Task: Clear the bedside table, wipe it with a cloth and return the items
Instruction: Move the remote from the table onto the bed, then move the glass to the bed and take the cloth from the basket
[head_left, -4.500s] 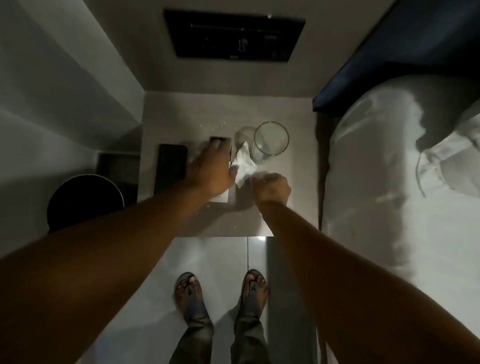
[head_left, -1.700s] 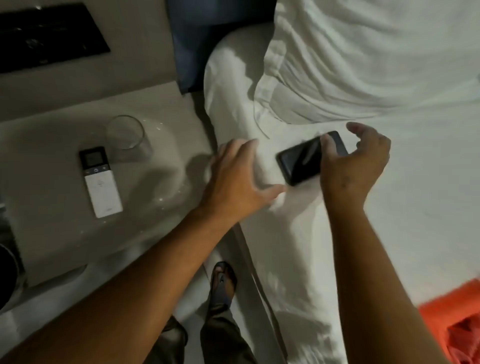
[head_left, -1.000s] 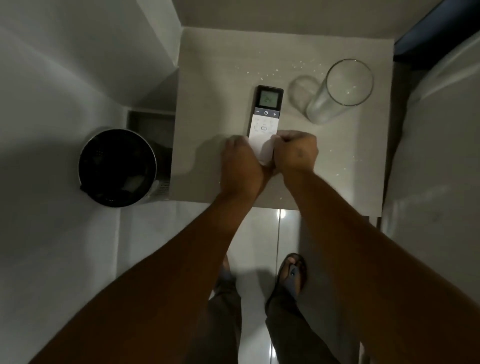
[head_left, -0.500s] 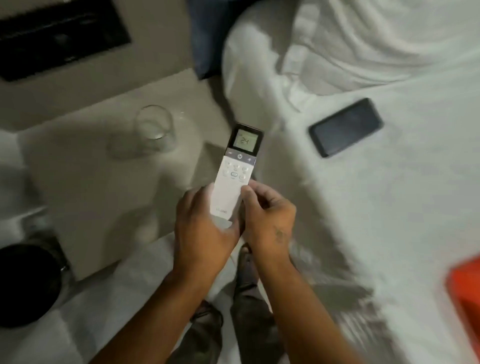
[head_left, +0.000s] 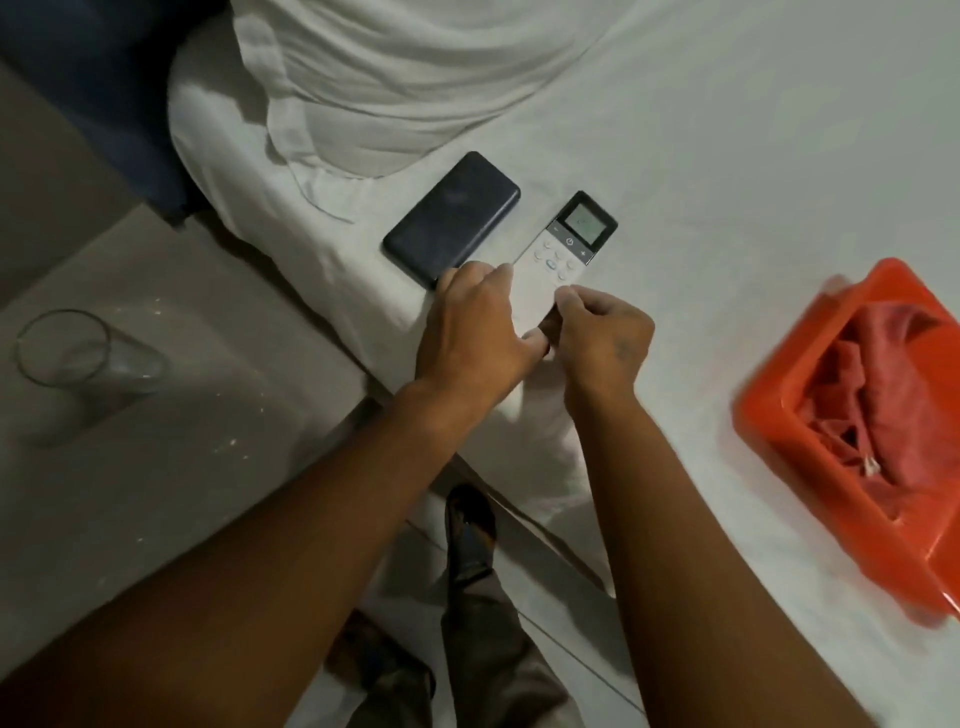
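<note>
Right now the remote (head_left: 558, 262) is lying face up on the bed (head_left: 727, 156), screen end pointing away from the person, just beside the dark phone (head_left: 451, 220), which is resting on the sheet near the mattress edge. Both hands are meeting at the remote's near end: the left hand (head_left: 475, 325) is curling its fingers against the left edge, and the right hand (head_left: 602, 338) is pinching the lower right corner between thumb and fingertips. Whether they are gripping it firmly or just letting it go cannot be told.

Judging by how things are lying, the clearing step is partly done. Two items are sitting on the bed, while the glass (head_left: 78, 358) is standing alone on the bedside table (head_left: 156, 493), well apart from the hands. It looks empty, though the dim light is making that hard to confirm. Pale specks are scattering across the tabletop, so the wiping looks not yet done, and returning the items is waiting after that.

Further out on the bed, to the right, an orange bin (head_left: 810, 415) is holding crumpled reddish cloth (head_left: 893, 395), likely the wiping cloth. A rumpled pillow (head_left: 405, 88) is lying beyond the phone.
</note>
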